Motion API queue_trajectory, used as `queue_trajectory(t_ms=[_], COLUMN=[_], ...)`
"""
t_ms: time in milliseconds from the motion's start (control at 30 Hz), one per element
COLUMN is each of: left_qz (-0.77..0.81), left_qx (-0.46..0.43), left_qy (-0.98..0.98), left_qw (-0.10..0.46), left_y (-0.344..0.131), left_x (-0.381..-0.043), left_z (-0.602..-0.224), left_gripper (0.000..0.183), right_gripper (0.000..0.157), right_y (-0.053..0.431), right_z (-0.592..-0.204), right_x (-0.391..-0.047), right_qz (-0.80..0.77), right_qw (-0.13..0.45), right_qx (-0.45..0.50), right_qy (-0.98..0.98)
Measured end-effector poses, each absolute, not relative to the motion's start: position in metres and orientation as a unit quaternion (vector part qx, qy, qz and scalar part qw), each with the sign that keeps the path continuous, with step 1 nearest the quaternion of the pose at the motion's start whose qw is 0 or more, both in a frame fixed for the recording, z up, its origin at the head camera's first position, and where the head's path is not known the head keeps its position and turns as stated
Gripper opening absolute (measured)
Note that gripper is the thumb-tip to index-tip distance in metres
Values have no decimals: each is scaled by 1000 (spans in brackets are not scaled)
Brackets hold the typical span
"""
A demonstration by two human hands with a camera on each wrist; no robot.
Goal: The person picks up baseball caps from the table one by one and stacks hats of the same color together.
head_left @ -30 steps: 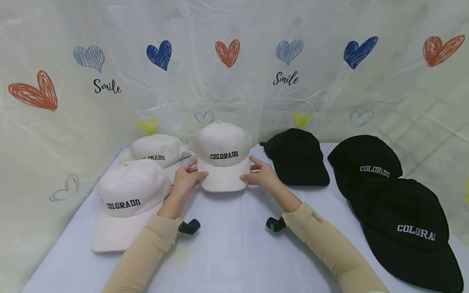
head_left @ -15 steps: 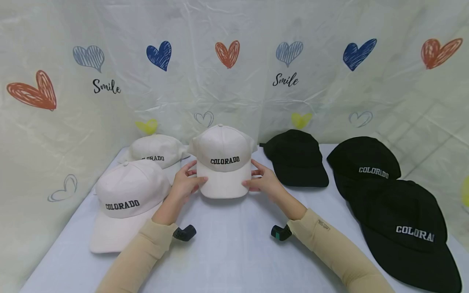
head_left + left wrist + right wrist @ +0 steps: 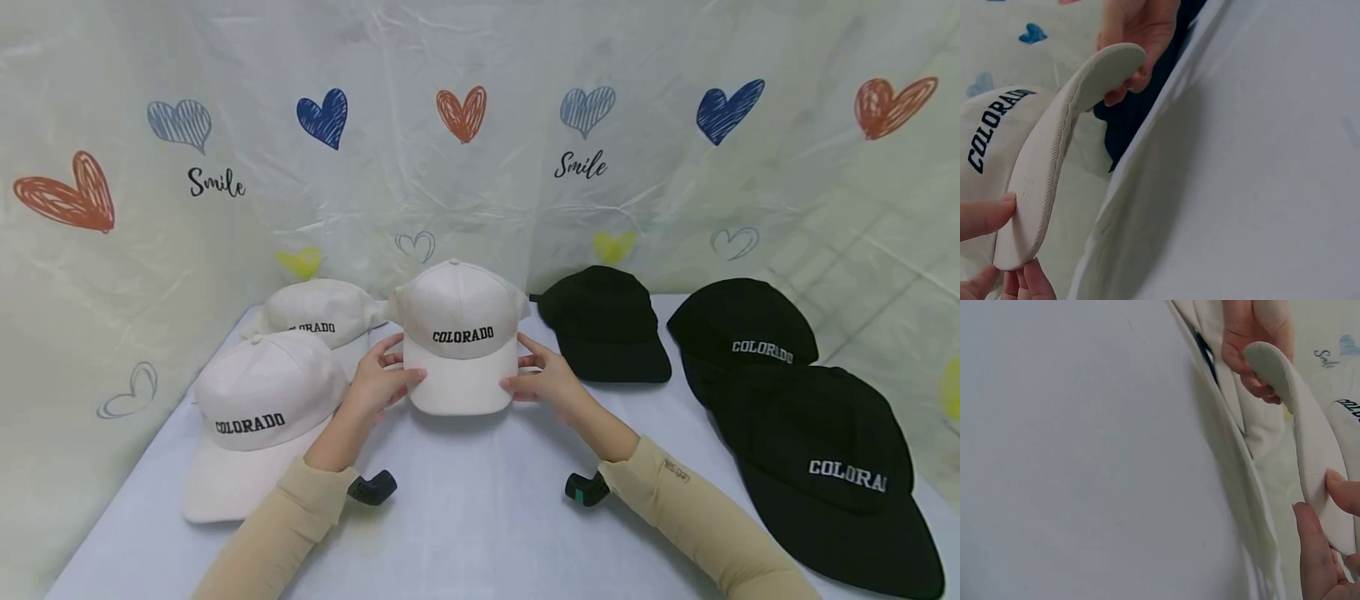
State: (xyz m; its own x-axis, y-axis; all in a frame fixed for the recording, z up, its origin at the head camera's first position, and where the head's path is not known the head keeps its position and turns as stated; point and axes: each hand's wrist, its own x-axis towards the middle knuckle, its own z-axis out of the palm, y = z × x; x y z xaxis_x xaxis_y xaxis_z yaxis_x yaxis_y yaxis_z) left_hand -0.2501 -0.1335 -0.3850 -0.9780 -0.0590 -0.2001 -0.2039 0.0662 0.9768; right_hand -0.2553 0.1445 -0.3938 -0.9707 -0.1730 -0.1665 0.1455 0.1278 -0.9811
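Observation:
Between both hands is a white baseball cap (image 3: 461, 308) lettered COLORADO, its brim toward me. My left hand (image 3: 377, 379) pinches the left side of the brim, thumb on top and fingers underneath. On the opposite side my right hand (image 3: 546, 379) pinches the brim the same way. In the left wrist view the curved brim (image 3: 1038, 169) shows edge-on, with a shadow on the cloth beside it. The right wrist view shows the brim (image 3: 1313, 437) with the right thumb on its upper face. The back of the cap is hidden.
Two more white caps stand at the left, the front one (image 3: 262, 392) overlapping the rear one (image 3: 318, 304). At the right are black caps: one (image 3: 607, 325) at the back, another (image 3: 742, 325) beside it, and a large one (image 3: 832, 467) in front. A white cloth (image 3: 472, 517) covers the table.
The held cap has come slightly toward me and a little to the right, both hands moving with it. My forearms have spread a little. The other caps stay in place.

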Motion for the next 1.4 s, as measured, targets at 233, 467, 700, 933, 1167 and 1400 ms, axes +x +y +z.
queue_trajectory(t_ms=[233,467,700,933,1167,1400], left_qz=[674,674,668,662,670,684], left_qx=[-83,-70,-66,-68,-60,-32], left_qy=[732,731,736,740,733,722], left_qw=[62,73,84,97,102,99], left_y=[-136,-139,-140,-140,-142,-147], left_x=[-247,-243,-237,-234,-230,-224], left_z=[-385,-387,-387,-389,-391,-391], left_gripper=[80,82,84,85,82,73], right_gripper=[89,84,82,80,79,80], right_y=[146,150,154,159,162,164], right_z=[-396,-401,-404,-405,-404,-405], right_x=[-248,-240,-234,-230,-225,-221], right_qz=[-671,-689,-709,-719,-727,-731], right_qw=[120,115,123,139,152,160], right_qx=[-5,-28,-39,-45,-55,-53], right_qy=[731,715,694,679,667,661])
